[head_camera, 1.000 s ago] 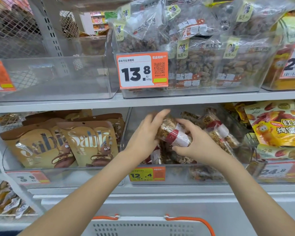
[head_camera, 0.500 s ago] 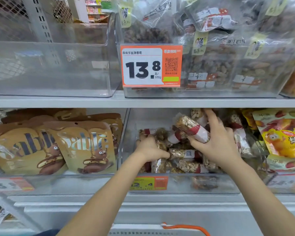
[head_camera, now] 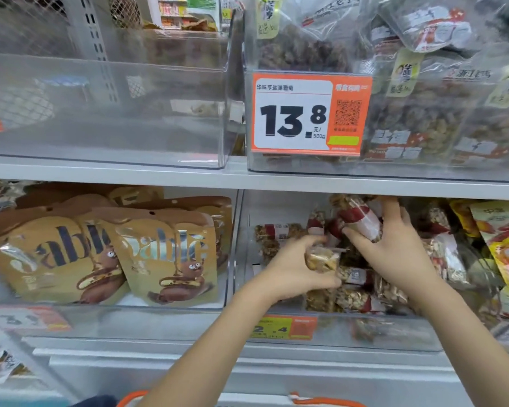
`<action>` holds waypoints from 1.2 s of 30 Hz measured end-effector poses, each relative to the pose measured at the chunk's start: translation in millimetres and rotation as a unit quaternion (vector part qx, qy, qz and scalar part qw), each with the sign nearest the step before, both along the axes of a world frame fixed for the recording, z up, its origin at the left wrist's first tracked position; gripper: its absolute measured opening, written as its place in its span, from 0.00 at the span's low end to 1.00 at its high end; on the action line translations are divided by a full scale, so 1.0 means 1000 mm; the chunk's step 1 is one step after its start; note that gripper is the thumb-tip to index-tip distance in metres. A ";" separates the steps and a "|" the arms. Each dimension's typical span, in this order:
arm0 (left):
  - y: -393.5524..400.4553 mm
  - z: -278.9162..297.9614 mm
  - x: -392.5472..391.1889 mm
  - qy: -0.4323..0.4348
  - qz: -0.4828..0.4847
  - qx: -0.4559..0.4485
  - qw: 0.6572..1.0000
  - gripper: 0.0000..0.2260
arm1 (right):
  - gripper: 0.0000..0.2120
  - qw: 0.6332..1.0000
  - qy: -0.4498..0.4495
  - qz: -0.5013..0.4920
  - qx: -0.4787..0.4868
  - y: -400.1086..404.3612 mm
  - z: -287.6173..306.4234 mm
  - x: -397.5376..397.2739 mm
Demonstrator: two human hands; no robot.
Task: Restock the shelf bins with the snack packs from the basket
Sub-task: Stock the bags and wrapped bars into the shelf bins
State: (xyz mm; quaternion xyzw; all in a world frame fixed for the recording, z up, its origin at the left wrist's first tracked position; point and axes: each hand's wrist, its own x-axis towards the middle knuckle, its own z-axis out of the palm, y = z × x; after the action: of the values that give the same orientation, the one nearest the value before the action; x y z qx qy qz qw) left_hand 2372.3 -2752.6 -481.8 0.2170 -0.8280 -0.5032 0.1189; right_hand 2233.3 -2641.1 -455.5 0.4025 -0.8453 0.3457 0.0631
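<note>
Both my hands reach into a clear plastic bin [head_camera: 244, 289] on the lower shelf, which holds several nut snack packs with red bands. My right hand [head_camera: 394, 254] grips one such pack [head_camera: 359, 215] high in the bin, close under the shelf above. My left hand [head_camera: 291, 268] holds another clear pack of nuts [head_camera: 321, 258] lower and to the left. More packs [head_camera: 353, 298] lie beneath both hands. Only the basket's orange handles [head_camera: 315, 399] show at the bottom edge.
Brown Sablé pouches [head_camera: 165, 254] fill the bin to the left. An empty clear bin [head_camera: 106, 113] and a bin of bagged dried fruit behind a 13.8 price tag [head_camera: 306, 116] sit on the upper shelf. Yellow snack bags [head_camera: 503, 239] stand at right.
The view has moved closer and up. My right hand lifted its pack higher, up to the shelf above. My left hand came up off the pile with a pack in its fingers.
</note>
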 end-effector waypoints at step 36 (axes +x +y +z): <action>-0.002 0.004 -0.040 -0.183 0.048 0.075 0.979 0.20 | 0.36 0.993 -0.116 0.003 0.036 -0.001 -0.005 0.002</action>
State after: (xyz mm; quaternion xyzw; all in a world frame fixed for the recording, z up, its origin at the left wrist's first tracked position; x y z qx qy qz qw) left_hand 2332.1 -2754.9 -478.0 0.3529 -0.7846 -0.5091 -0.0272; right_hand 2235.0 -2641.6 -460.4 0.3645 -0.8573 0.3600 -0.0509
